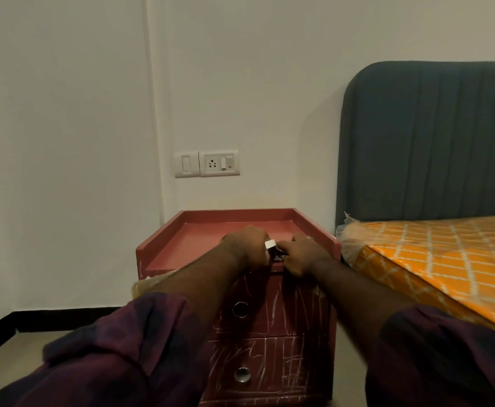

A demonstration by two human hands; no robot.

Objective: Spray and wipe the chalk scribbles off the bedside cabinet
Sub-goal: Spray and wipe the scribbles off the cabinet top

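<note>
The red bedside cabinet (pixel 181 245) stands against the wall with a raised rim round its top. White chalk scribbles (pixel 290 356) cover its two drawer fronts, each with a round metal pull. Both my hands meet at the cabinet's top front edge. My left hand (pixel 244 245) and my right hand (pixel 302 257) have their fingers curled round a small white and dark object (pixel 271 245) between them. Most of that object is hidden by the fingers, so I cannot tell what it is.
A yellowish cloth or bag (pixel 146 284) peeks out under my left forearm at the cabinet's left front corner. A bed with an orange checked mattress (pixel 446 259) and a grey-blue headboard (pixel 431 142) stands close on the right. A wall socket (pixel 208 163) sits above the cabinet.
</note>
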